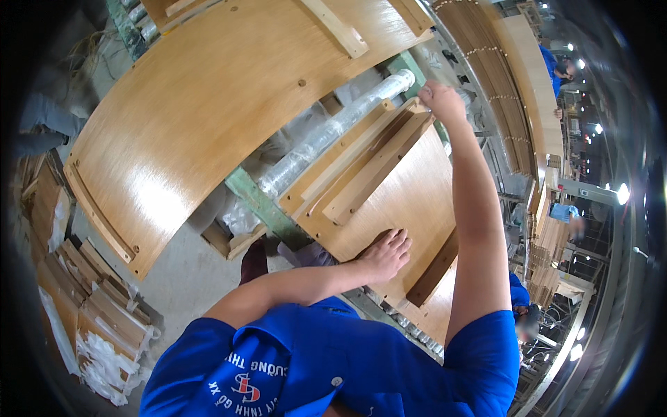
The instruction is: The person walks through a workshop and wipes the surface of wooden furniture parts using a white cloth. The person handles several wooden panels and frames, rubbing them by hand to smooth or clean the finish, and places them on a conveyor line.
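My left hand (386, 257) lies with its fingers stretched out on a varnished wooden panel (389, 212) in front of me. My right hand (445, 103) reaches out to the far end of a pale wooden strip (379, 167) and has its fingers bent around that end. This strip stands up along the panel's far left side, beside another wooden strip (333, 160) with holes in it. Nearer my right arm, a darker wooden strip (432, 271) crosses the same panel.
A large varnished panel (187, 139) with end strips rests at the far left. Plastic-wrapped rollers (333, 128) and a green frame bar (260, 205) lie between the panels. Stacked boards (504, 90) stand at the right, wood pieces (104, 313) at the left. Other people (552, 73) are at the right.
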A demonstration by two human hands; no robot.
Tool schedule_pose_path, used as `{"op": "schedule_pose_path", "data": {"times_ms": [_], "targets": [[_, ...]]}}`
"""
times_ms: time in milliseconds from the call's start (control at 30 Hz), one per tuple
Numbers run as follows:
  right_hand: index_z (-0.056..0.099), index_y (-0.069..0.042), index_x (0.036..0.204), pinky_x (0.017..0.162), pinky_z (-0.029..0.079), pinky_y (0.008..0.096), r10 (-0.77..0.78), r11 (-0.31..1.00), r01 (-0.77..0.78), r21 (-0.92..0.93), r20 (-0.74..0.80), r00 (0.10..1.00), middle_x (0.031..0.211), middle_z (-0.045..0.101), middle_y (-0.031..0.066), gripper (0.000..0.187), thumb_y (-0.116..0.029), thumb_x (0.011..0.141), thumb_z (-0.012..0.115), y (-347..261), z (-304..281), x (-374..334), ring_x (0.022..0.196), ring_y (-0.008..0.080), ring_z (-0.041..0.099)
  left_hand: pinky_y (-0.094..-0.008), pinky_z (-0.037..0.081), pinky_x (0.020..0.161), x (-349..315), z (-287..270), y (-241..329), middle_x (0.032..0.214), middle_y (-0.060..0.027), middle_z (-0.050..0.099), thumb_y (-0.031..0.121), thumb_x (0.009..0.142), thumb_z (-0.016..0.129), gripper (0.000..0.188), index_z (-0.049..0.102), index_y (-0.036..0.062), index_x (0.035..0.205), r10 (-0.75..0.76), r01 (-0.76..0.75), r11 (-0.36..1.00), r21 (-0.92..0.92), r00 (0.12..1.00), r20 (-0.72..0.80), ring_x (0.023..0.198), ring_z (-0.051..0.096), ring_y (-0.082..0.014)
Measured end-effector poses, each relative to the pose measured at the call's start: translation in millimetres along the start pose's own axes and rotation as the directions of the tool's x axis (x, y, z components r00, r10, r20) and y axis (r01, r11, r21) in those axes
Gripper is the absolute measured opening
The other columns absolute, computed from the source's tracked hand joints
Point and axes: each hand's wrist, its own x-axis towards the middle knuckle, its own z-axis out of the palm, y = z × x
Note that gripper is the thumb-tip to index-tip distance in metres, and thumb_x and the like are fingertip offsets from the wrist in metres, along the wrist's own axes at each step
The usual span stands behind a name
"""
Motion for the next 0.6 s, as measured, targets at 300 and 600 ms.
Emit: {"op": "schedule_pose_path", "data": {"times_ms": [300, 600], "targets": [[0.061, -0.002, 0.092, 0.066, 0.047, 0.0252, -0.522, 0.511, 0.296, 0.807, 0.017, 0.853, 0.081, 0.062, 0.0032, 0.016, -0.014, 0.082, 0.062, -98.1, -16.1, -109.2, 0.075, 0.0105, 0.057, -0.0499, 0.012, 0.107, -0.7, -5.5, -7.6, 0.139, -0.0165, 0.033, 0.027, 0.087, 0.042, 0.04, 0.051, 0.0066, 0.121, -0.057, 0.05, 0.997, 0.064, 0.992, 0.112, 0.132, 0.02, -0.0349], [0.058, -0.007, 0.081, 0.058, 0.047, 0.0374, -0.697, 0.641, 0.576, 0.508, 0.069, 0.714, 0.068, 0.059, 0.0127, 0.02, -0.026, 0.083, 0.059, -129.5, -7.0, -147.5, 0.066, 0.0315, 0.058, -0.049, 0.013, 0.107, -1.2, -6.3, -2.9, 0.139, -0.0173, 0.033, 0.026, 0.087, 0.042, 0.038, 0.052, 0.0056, 0.117, -0.024, 0.019, 0.998, 0.06, 0.996, 0.089, 0.132, 0.019, -0.0342]]}}
